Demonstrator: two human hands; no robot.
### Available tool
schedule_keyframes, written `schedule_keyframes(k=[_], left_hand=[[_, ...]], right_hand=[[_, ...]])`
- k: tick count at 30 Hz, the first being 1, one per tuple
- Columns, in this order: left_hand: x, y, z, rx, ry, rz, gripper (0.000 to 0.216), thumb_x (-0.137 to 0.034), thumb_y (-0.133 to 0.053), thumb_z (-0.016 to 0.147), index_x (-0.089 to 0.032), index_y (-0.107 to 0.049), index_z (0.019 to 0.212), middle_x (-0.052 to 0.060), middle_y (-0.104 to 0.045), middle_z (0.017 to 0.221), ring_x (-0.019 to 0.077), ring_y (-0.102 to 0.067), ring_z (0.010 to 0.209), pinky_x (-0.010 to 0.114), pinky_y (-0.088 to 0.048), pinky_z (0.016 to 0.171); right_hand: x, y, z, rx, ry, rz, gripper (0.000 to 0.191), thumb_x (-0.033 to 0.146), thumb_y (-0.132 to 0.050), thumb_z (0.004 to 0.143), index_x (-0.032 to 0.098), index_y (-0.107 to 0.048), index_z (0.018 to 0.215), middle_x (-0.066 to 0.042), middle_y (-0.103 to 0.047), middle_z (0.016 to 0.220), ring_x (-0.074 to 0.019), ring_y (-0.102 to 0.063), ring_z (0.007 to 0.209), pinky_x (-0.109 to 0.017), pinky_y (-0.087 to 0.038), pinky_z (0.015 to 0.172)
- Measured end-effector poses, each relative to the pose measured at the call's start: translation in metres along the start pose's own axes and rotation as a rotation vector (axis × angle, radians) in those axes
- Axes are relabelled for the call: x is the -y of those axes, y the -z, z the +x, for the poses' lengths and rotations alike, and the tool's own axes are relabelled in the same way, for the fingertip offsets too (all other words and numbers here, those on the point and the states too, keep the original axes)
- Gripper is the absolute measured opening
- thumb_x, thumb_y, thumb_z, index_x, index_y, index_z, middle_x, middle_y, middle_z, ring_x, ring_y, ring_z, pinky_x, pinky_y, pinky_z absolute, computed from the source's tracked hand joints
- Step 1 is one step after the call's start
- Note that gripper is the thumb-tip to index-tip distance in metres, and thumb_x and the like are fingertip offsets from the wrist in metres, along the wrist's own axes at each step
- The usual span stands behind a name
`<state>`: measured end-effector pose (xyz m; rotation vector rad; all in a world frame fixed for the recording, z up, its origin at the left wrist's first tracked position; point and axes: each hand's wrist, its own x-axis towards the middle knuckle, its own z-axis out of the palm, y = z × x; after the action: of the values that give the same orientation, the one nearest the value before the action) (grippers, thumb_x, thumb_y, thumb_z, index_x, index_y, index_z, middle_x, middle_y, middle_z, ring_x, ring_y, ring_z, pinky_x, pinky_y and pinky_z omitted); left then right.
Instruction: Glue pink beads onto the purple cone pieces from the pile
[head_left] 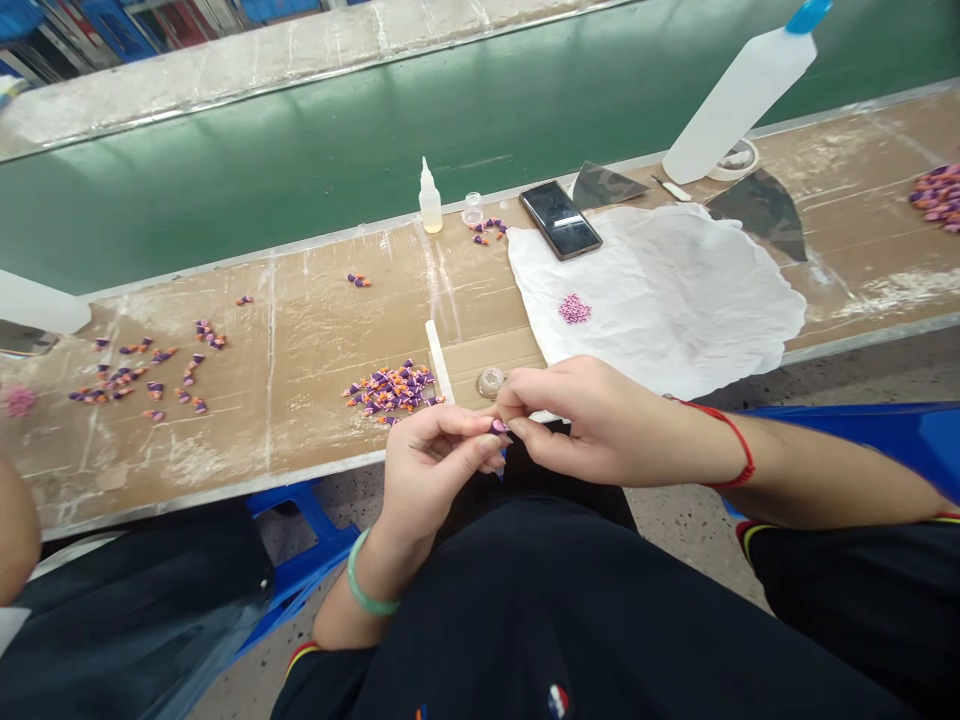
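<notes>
My left hand (435,460) and my right hand (592,420) meet over my lap, just in front of the bench edge. Both pinch one tiny purple piece (499,426) between their fingertips. Right behind them on the brown bench (300,330) lies a pile of small purple and orange pieces (391,388). A small clear round lid (490,381) sits beside that pile. A green band circles my left wrist and a red string my right.
A white sheet (675,290) holds a little pink heap (574,308) and a phone (560,219). A small glue bottle (430,199), a tall white bottle (739,95) and more scattered pieces (135,375) are on the bench. A green conveyor belt (300,140) runs behind. Another person sits at left.
</notes>
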<state>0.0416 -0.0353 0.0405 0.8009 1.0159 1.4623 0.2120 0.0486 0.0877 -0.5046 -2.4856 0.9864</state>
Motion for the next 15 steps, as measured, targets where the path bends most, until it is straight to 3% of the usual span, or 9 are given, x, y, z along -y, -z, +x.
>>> schedule_keyframes(k=[4,8,15], left_hand=[[-0.003,0.000,0.004,0.006,0.153,-0.139,0.030,-0.033,-0.095,0.063,-0.017,-0.070,0.070,0.000,-0.073,0.062,0.0072,-0.063,0.046,0.014,-0.052,0.045],[-0.012,-0.003,0.004,0.000,0.287,-0.262,0.040,-0.036,-0.098,0.056,-0.018,-0.065,0.069,-0.002,-0.071,0.059,0.0063,-0.062,0.045,0.012,-0.049,0.044],[-0.019,-0.013,0.002,0.029,0.228,-0.241,0.041,-0.036,-0.097,0.058,-0.020,-0.060,0.066,-0.001,-0.072,0.064,0.0080,-0.063,0.048,0.015,-0.053,0.047]], right_hand=[[-0.002,0.002,0.002,-0.003,-0.042,0.038,0.013,0.013,-0.048,0.092,0.019,-0.053,0.082,0.004,-0.058,0.066,-0.0073,-0.050,0.055,-0.019,-0.038,0.053],[0.002,0.004,0.000,-0.072,-0.091,0.085,0.008,0.019,-0.049,0.097,0.020,-0.055,0.094,0.001,-0.069,0.079,-0.0107,-0.063,0.067,-0.021,-0.047,0.062],[0.007,0.005,-0.005,-0.146,0.015,0.040,0.014,0.012,-0.050,0.095,0.021,-0.060,0.095,0.000,-0.072,0.080,-0.0111,-0.066,0.067,-0.022,-0.049,0.062]])
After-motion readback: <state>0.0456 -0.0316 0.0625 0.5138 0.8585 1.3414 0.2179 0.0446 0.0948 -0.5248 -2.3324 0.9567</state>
